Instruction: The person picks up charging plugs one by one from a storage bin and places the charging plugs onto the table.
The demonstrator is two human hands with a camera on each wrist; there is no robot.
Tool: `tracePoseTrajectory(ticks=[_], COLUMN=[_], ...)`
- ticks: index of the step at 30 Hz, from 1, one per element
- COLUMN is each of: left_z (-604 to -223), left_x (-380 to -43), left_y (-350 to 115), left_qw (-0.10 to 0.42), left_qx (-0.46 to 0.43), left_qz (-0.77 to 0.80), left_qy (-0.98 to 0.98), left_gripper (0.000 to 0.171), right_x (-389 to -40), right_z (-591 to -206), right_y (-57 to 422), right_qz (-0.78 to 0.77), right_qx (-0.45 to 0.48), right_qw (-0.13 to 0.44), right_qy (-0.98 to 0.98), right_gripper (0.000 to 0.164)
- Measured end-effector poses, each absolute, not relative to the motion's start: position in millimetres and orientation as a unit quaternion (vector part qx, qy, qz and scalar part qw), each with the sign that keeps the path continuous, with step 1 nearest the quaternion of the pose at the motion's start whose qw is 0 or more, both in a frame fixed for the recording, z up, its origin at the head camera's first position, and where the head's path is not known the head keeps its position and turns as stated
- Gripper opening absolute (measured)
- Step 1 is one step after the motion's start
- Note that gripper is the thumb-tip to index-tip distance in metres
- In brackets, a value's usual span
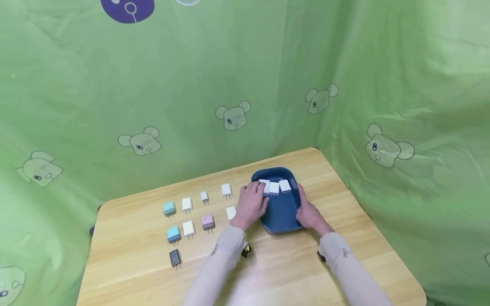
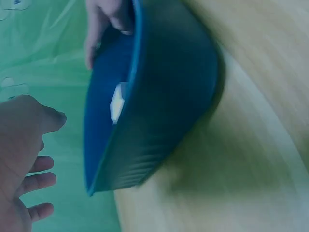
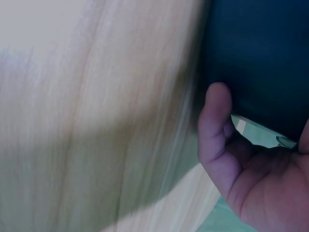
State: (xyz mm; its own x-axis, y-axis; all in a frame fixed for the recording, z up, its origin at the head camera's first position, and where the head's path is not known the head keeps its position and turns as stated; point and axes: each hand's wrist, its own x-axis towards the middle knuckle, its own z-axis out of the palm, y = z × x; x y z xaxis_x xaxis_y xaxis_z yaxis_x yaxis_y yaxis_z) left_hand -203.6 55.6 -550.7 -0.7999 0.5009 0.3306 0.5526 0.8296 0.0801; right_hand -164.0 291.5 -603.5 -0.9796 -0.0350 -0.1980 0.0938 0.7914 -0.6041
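A dark blue plastic tray (image 1: 281, 216) stands on the table with several white charger plugs (image 1: 285, 186) grouped toward its far end. My right hand (image 1: 309, 213) grips the tray's right side; in the right wrist view a curled finger (image 3: 217, 111) presses against its dark outer wall. Over the tray's left rim is my left hand (image 1: 250, 202), its fingertips close to the leftmost white plug in there. The left wrist view has the left hand (image 2: 17, 159) with thumb and fingers spread apart, nothing between them, beside the tray (image 2: 164, 87).
Left of the tray, charger plugs lie in loose rows: a teal one (image 1: 169, 208), a blue one (image 1: 173, 234), a black one (image 1: 175, 257), a purple one (image 1: 208, 222) and several white ones (image 1: 226, 190). Green curtains (image 1: 191, 85) hang behind and beside the wooden table (image 1: 130, 238).
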Motion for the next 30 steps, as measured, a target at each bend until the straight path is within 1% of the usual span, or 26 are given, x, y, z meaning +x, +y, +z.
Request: tracePoseTrajectory(ticks=[6,11,16,21,30], left_z=[-567.8,-578.3,-587.5,-591.5,-593.0], left_x=[-213.9,-216.0,-218.0,-217.1,-219.1], left_y=[80.0,95.6,105.2,108.6,108.8], left_qw=[0.068,0.018,0.006,-0.007,-0.003], left_qx=[-0.276,-0.269,-0.263,-0.265,-0.275], left_qz=[-0.047,-0.021,-0.004,0.028,0.075], left_qy=[-0.958,-0.963,-0.965,-0.964,-0.959], left_gripper=[0.053,0.054,0.058,0.063,0.063], right_x=[-165.0,-164.5,-164.3,-164.1,-163.5], right_z=[-604.2,-607.3,-606.5,-605.1,-604.0], right_y=[293.4,292.3,290.8,290.8,290.5], right_qz=[-0.321,-0.324,-0.323,-0.324,-0.320], right_qx=[0.021,0.023,0.019,0.027,0.023], right_qw=[0.098,0.106,0.102,0.113,0.111], right_qy=[0.942,0.940,0.941,0.939,0.941], right_gripper=[0.090,0.091,0.092,0.091,0.090])
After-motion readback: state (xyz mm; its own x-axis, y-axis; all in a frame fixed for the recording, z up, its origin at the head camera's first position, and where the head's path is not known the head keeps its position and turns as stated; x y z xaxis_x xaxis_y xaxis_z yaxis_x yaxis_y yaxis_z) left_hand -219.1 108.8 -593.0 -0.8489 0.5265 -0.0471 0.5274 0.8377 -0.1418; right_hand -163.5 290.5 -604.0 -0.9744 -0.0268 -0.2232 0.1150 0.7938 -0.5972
